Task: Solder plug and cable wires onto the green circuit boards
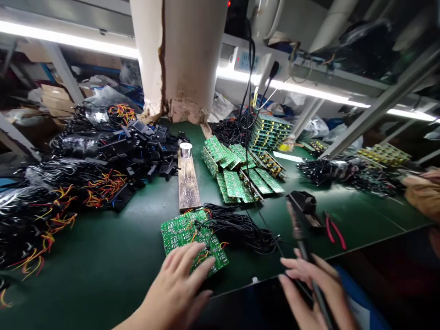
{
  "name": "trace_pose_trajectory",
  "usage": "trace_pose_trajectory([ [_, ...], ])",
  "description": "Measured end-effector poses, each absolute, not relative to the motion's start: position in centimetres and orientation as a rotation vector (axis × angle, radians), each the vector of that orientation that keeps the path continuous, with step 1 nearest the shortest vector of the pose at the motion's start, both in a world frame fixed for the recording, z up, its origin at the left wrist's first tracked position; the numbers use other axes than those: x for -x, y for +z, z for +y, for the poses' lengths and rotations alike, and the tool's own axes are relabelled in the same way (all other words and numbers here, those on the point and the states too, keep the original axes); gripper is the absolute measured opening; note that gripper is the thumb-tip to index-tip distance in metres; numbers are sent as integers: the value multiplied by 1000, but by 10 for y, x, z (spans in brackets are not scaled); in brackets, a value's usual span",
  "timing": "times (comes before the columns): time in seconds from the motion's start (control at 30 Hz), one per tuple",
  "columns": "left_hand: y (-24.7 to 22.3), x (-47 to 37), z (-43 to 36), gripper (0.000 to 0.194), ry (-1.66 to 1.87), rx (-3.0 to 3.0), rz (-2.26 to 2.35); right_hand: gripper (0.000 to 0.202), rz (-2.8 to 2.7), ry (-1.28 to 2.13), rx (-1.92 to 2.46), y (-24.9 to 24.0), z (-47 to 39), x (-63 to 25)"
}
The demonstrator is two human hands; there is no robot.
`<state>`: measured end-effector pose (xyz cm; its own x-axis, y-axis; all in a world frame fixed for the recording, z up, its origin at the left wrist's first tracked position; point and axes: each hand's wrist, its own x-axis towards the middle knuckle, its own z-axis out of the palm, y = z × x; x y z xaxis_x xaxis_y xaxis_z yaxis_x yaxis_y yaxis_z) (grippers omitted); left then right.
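Observation:
My left hand [182, 284] reaches over the near edge of a green circuit board [178, 230], fingers spread and curved. Red, yellow and black wires run from the board to a bundle of black cables [240, 227] on its right. At the lower right my right hand [312, 284] has its fingers around the handle of a soldering iron [303, 245], whose tip points up and away. Beyond the iron stands a black holder [305, 206]. A spool of solder wire [185, 150] sits at the far end of a wooden strip [188, 185].
Green boards [235, 183] lie piled in the middle, with stacked boards [271, 133] behind. Black wire bundles and plastic parts [147, 144] cover the left. Red-handled pliers [335, 231] lie right of the holder. Another person's hand [424, 192] shows at the right edge.

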<state>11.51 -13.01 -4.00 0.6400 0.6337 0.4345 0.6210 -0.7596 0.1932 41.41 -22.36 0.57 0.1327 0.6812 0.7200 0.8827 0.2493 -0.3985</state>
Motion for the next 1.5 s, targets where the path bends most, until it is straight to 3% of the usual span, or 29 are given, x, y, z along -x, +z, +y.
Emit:
trace_pose_trajectory([
  [0.2, -59, -60, -131, 66, 685, -3032, 1246, 35, -1950, -269, 1262, -35, -185, -354],
  [0.53, -43, -32, -93, 71, 285, -2771, 1100, 33, -1977, -264, 1265, -68, -162, -317],
  [0.83, -39, -41, -89, 71, 258, -2662, 1093, 31, -1932, -287, 1255, -74, -165, -310],
  [1.0, -38, -31, -86, 87, 329, -2694, 1089, 31, -1949, -315, 1211, -80, -162, -317],
  [1.13, -16, -2, -40, 62, 359, -2626, 1604, 38, -1953, -361, 1241, -86, -159, -318],
  [1.23, 8, 23, 22, 59, 260, -2433, 2046, 41, -1939, -404, 1218, -89, -160, -318],
  [1.37, 23, 35, 88, 45, 70, -2290, 2164, 42, -1921, -446, 1252, -88, -162, -316],
  [1.5, 20, 36, 102, 41, 1, -2297, 2086, 46, -1916, -461, 1319, -84, -163, -312],
])
